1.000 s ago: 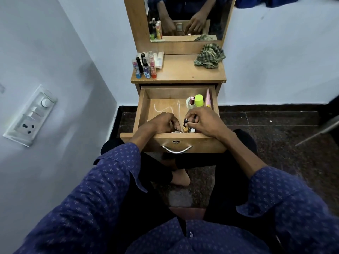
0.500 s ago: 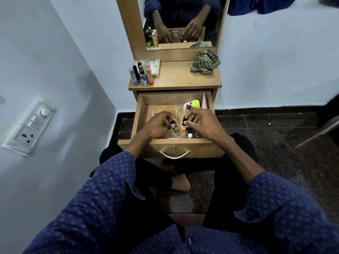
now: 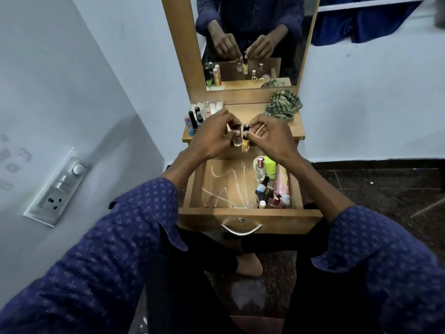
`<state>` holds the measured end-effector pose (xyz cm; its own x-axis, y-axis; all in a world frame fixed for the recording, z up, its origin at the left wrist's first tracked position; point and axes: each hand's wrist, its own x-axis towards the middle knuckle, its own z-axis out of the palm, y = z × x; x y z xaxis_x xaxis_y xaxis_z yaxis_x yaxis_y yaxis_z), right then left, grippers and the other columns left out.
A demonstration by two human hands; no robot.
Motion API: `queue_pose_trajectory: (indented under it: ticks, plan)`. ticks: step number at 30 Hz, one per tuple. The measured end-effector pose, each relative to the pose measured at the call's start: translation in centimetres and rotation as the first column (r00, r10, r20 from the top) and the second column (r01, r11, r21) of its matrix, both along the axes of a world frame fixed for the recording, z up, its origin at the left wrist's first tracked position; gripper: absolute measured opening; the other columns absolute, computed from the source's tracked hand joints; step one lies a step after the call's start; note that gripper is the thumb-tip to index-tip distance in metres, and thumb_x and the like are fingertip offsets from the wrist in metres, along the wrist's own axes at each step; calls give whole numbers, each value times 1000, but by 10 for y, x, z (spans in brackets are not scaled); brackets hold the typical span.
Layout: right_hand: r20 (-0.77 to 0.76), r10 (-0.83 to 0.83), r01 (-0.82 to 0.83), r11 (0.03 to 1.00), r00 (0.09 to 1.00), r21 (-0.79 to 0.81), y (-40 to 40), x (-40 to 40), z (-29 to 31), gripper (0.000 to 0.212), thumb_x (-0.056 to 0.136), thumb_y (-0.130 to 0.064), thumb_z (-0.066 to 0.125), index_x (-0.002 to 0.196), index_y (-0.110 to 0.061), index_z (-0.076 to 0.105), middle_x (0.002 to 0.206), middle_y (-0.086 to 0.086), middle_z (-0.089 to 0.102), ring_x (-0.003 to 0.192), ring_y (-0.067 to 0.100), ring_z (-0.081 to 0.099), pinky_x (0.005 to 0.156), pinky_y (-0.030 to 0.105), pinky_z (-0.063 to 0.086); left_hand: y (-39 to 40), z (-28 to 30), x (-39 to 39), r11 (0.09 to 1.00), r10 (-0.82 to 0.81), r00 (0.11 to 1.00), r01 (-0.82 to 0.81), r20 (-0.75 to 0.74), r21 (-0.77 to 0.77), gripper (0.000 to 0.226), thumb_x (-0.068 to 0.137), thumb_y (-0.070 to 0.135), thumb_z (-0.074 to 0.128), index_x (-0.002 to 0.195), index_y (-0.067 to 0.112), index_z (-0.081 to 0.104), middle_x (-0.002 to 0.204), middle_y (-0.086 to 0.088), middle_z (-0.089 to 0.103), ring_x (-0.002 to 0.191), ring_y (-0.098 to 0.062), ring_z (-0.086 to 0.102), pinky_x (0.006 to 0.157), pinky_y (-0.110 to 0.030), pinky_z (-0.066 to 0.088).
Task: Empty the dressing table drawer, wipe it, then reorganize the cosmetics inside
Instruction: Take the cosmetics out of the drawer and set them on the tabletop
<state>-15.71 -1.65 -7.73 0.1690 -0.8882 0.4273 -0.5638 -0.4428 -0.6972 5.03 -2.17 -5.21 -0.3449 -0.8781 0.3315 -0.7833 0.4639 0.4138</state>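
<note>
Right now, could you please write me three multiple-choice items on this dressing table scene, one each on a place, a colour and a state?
1. Where does the crumpled green checked cloth lie?
A. in the drawer
B. on the wooden tabletop's right side
C. on the floor

2. What colour is the liquid in the small black-capped bottle pinched by the right hand?
A. yellow
B. blue
C. red

3. How does the wooden drawer with the metal handle stand?
A. shut
B. removed
C. pulled open, cosmetics along its right side

Answers: 1 B, the cloth sits beside the mirror base; 2 A, its lower part shows yellow; 3 C, its inside is visible.
</note>
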Motion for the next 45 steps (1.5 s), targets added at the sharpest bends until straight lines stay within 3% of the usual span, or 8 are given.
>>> queue_pose_trajectory:
  ticks: [4, 10, 18, 24, 35, 39, 42, 45]
  plan:
    - [-33, -95, 94, 995, 995, -42, -44, 12, 20, 15, 84, -36, 75, 95, -25, 74, 77, -14, 69, 69, 6, 67, 65, 39, 59, -41, 26, 0, 996, 89, 995, -88, 47, -33, 20, 95, 24, 78, 113, 16, 76, 108, 3, 71, 93, -15, 62, 80, -36, 55]
    - [-135, -175, 171, 984, 975, -39, -98, 27, 30, 13, 83, -38, 75, 91, -28, 75, 71, -16, 68, 70, 2, 66, 65, 37, 60, -93, 29, 13, 987, 160, 978, -155, 130, -51, 17, 93, 30, 79, 106, 20, 77, 103, 5, 70, 92, -14, 63, 72, -29, 41]
    - [-187, -207, 210, 978, 960, -1, -145, 43, 23, 8, 82, -30, 78, 87, -25, 74, 74, -12, 70, 75, 5, 68, 69, 38, 59, -143, 25, 18, 989, 148, 971, -144, 189, -37, 14, 92, 23, 79, 105, 20, 79, 106, 1, 69, 93, -17, 65, 76, -36, 56]
    - [-180, -202, 210, 977, 963, 28, -165, 45, 16, 9, 84, -33, 78, 89, -28, 73, 72, -14, 70, 71, 1, 66, 67, 34, 58, -162, 16, 18, 987, 159, 961, -149, 226, -61, 19, 93, 20, 75, 112, 17, 79, 111, -2, 71, 99, -20, 66, 80, -37, 57]
    - [-189, -178, 184, 983, 966, 12, -150, 40, 14, 10, 87, -24, 78, 96, -23, 77, 77, -8, 72, 75, 7, 67, 71, 32, 57, -150, 16, 10, 978, 210, 946, -205, 247, -46, 18, 91, 22, 76, 108, 16, 78, 105, -3, 74, 93, -21, 68, 80, -44, 61]
    - [-193, -207, 215, 976, 959, 23, -134, 31, 15, 20, 88, -20, 76, 108, -21, 78, 81, -10, 71, 79, 7, 65, 73, 29, 54, -132, 23, 1, 974, 220, 944, -199, 244, -109, 17, 89, 18, 76, 104, 11, 74, 110, -7, 68, 101, -26, 62, 82, -43, 56]
    - [-165, -181, 186, 982, 970, 19, -114, 22, 15, 17, 86, -21, 73, 101, -21, 80, 80, -10, 71, 76, 8, 66, 70, 31, 56, -110, 24, -12, 974, 199, 955, -168, 218, -151, 15, 91, 13, 69, 106, 12, 74, 113, -6, 67, 106, -26, 61, 86, -43, 56]
    - [-168, -142, 148, 989, 976, 24, -90, 13, 11, 10, 86, -21, 72, 92, -21, 80, 79, -9, 73, 73, 6, 67, 71, 31, 58, -86, 14, -27, 976, 194, 977, -182, 93, -118, 18, 90, 12, 66, 107, 14, 72, 110, -3, 68, 100, -24, 63, 82, -41, 56]
